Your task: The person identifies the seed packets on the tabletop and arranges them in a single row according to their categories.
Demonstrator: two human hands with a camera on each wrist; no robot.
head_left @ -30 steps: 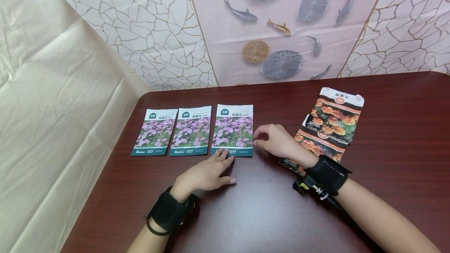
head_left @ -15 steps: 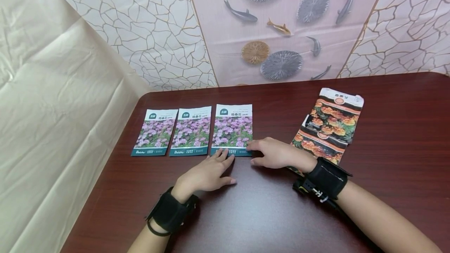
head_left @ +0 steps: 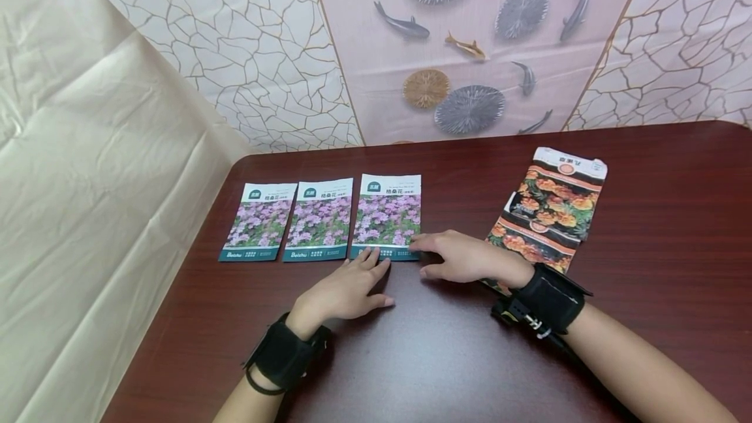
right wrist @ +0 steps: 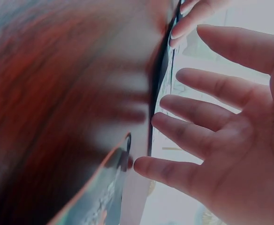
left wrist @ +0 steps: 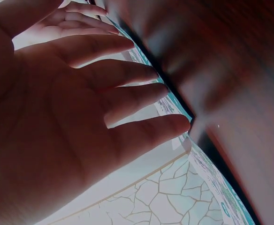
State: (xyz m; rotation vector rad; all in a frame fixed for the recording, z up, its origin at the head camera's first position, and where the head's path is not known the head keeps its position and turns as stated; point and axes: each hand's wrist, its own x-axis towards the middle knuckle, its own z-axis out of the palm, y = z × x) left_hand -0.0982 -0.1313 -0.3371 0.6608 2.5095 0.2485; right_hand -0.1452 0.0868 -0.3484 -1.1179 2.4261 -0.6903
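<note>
Three seed packets with pink flowers and green lower bands lie in a row: a left packet (head_left: 258,222), a middle packet (head_left: 318,220) and a right packet (head_left: 388,214). My left hand (head_left: 343,292) rests its spread fingertips on the bottom edge of the right packet, thumb out to the side. At that packet's lower right corner are the fingertips of my right hand (head_left: 458,256), palm down. Both wrist views show the fingers of the left hand (left wrist: 80,103) and of the right hand (right wrist: 231,117) extended, with nothing gripped.
Orange-flower seed packets (head_left: 564,194) lie overlapped at the right, partly hidden under my right wrist. All lie on a dark red wooden table (head_left: 411,358). A patterned backdrop (head_left: 470,51) stands behind it, and a cream cloth (head_left: 106,168) hangs at the left.
My right hand has moved left and slightly nearer, from beside the right packet onto its lower right corner, its fingers straightening. That packet has shifted very slightly left. My left hand has stayed put.
</note>
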